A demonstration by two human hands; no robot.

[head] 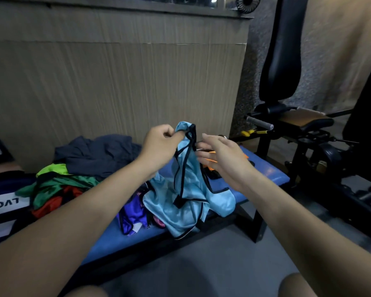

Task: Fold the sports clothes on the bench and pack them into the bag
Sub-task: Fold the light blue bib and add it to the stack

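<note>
1. Head view, and I start with the biggest thing in it: the blue padded table (263, 174) carries nearly all the clothes, loose and unfolded, so I judge the task barely begun.
2. At the table's left end I see a white and dark bag (2, 207) with printed lettering. It is cut off by the picture's edge, so I cannot tell whether it is open or whether anything is packed inside.
3. A heap of clothes sits next to that: a crumpled dark navy garment (96, 154) on top, with green (58, 185), red (47, 207) and purple (133, 211) pieces tangled beneath and in front. None looks folded; all of this is left to do.
4. A light blue mesh vest with black trim (186, 189) is the piece in hand. Its top is raised above the table while its lower part lies bunched on the padding near the front edge.
5. My left hand (159, 144) has its fingers curled, pinching the vest's upper edge.
6. My right hand (221, 155) is spread with fingers loosely straight, just beside the vest's black strap, gripping nothing that I can see.
7. Something orange (210, 160) shows behind the right hand; I cannot tell what it is.
8. By my reckoning, this first vest needs straightening and folding, then every other piece, then the packing.
</note>
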